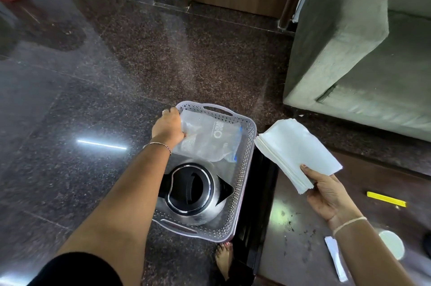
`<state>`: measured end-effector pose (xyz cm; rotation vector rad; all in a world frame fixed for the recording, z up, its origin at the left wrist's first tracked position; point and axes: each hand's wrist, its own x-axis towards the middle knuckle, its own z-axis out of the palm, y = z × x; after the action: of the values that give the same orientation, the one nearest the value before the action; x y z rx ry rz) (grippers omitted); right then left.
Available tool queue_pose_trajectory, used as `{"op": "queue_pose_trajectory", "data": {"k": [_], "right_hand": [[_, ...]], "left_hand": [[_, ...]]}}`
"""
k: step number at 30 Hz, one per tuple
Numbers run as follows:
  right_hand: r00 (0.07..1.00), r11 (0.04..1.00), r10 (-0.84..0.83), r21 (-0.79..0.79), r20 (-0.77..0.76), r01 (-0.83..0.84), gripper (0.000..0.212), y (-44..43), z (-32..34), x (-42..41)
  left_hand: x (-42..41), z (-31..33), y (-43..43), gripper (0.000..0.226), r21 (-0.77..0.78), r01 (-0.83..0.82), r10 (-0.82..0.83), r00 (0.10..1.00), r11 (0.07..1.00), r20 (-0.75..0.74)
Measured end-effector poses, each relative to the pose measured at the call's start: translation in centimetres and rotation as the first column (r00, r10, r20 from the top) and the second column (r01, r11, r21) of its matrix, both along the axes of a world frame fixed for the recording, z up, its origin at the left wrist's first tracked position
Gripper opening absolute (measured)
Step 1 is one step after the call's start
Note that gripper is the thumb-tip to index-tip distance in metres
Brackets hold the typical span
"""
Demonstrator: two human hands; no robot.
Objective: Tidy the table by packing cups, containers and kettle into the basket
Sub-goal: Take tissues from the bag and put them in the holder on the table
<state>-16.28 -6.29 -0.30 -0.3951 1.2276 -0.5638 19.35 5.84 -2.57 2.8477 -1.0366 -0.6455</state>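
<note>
A pale perforated plastic basket point(247, 164) sits on the dark granite floor beside the table. A steel kettle point(193, 194) with a black lid stands upright in its near half. In the far half lies a clear zip bag point(211, 141), and my left hand point(169, 125) grips its left edge. My right hand point(326, 192) holds a stack of white paper napkins point(293, 150) above the table's left edge, just right of the basket.
The dark table point(291, 243) at lower right carries crumbs, a yellow stick point(386, 199), a white sachet point(335, 257) and a white cup point(391, 243). A grey-green sofa point(354, 64) stands at right. My bare foot point(225, 260) is below the basket.
</note>
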Motion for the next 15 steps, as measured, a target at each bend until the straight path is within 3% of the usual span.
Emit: {"op": "queue_pose_trajectory", "data": {"k": [4, 6, 7, 9, 11, 13, 15], "right_hand": [[1.0, 1.0, -0.001, 0.001, -0.001, 0.001, 0.068, -0.1, -0.1, 0.2], [1.0, 1.0, -0.004, 0.007, 0.001, 0.004, 0.067, -0.1, 0.0, 0.3], [1.0, 1.0, -0.006, 0.009, 0.0, 0.006, 0.067, -0.1, 0.0, 0.4], [1.0, 1.0, -0.012, 0.016, 0.0, 0.012, 0.068, -0.1, 0.0, 0.4], [1.0, 1.0, -0.015, 0.02, 0.006, 0.015, 0.066, -0.2, 0.0, 0.4], [1.0, 1.0, -0.01, 0.026, 0.011, 0.01, 0.058, -0.2, 0.0, 0.5], [1.0, 1.0, -0.003, 0.029, 0.025, 0.002, 0.049, -0.2, 0.0, 0.6]], "left_hand": [[0.0, -0.2, -0.3, 0.061, -0.073, -0.101, 0.096, 0.993, 0.992, -0.076], [0.0, 0.1, -0.9, 0.038, -0.174, -0.137, 0.092, 0.965, 0.975, -0.244], [-0.2, 0.3, -1.2, 0.025, -0.184, -0.167, 0.08, 0.911, 0.969, -0.404], [-0.6, 0.8, -1.7, 0.022, -0.104, -0.19, 0.06, 0.697, 0.976, -0.715], [-1.0, 1.3, -2.1, 0.032, 0.016, -0.073, 0.053, 0.539, 0.997, -0.84], [-1.3, 0.9, -2.5, 0.036, 0.101, 0.058, 0.057, 0.515, 0.993, -0.856], [-1.6, 0.4, -2.8, 0.038, 0.168, 0.141, 0.064, 0.55, 0.976, -0.832]]}}
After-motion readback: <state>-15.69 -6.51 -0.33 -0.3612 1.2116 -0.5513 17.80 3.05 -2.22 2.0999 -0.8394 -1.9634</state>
